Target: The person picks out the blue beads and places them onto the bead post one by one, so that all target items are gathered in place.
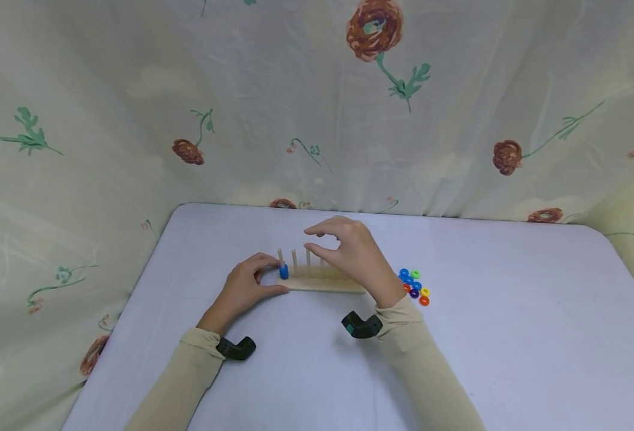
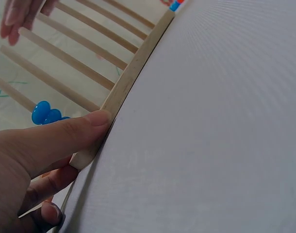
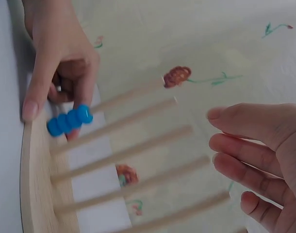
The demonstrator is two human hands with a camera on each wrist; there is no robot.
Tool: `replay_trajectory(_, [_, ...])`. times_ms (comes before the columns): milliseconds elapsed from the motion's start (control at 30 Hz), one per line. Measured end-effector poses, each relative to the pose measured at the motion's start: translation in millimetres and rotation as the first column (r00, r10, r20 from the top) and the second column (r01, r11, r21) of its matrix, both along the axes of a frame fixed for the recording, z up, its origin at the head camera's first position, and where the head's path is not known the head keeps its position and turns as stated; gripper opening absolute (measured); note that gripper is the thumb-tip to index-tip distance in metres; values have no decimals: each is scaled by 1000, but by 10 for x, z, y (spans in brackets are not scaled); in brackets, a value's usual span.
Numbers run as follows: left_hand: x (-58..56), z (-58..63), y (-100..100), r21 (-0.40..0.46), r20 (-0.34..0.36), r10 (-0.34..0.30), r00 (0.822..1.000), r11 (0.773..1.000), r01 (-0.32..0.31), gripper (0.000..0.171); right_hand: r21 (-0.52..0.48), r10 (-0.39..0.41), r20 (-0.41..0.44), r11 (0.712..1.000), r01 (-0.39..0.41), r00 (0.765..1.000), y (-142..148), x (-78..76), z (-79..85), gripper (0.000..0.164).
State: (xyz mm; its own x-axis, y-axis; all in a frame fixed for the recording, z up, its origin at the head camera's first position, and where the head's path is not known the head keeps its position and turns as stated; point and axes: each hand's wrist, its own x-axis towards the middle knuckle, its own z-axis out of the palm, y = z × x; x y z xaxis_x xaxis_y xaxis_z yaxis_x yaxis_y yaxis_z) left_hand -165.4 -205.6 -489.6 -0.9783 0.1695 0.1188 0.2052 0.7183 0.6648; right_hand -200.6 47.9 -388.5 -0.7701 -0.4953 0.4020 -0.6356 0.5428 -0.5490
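A wooden peg rack [image 1: 324,284] stands on the table with a row of upright pegs. Several blue rings [image 1: 284,272] are stacked low on its leftmost peg, as the right wrist view also shows [image 3: 69,120]. My left hand [image 1: 243,291] grips the rack's left end, its thumb [image 2: 85,124] on the near edge of the base and other fingers round the end. Above the pegs hovers my right hand [image 1: 357,254], thumb and index finger apart with nothing between them. In the right wrist view its fingertips [image 3: 217,113] are just off the peg tops.
To the right of the rack lies a loose group of small rings [image 1: 416,285] in blue, green, yellow, orange and purple, partly behind my right wrist. A white cloth covers the table [image 1: 510,317]. A flowered curtain [image 1: 273,108] hangs behind its far edge.
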Motion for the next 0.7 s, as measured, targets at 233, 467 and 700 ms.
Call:
replay_trajectory(233, [11,0,8,2,19,10,1000,1000,-10,53,-20,-31,3,999,31,1000,266,-1,7,25])
replay_trajectory(467, [9,-10,13,0,37,9,999,1000,-9,54,-47,-50,-32,998,49,998,596,1,-34,23])
replay_trajectory(700, [10,4,7,12,29,18,999,1000,-18,53,-18,-108,-53,994,108,993,926,28,-95,22])
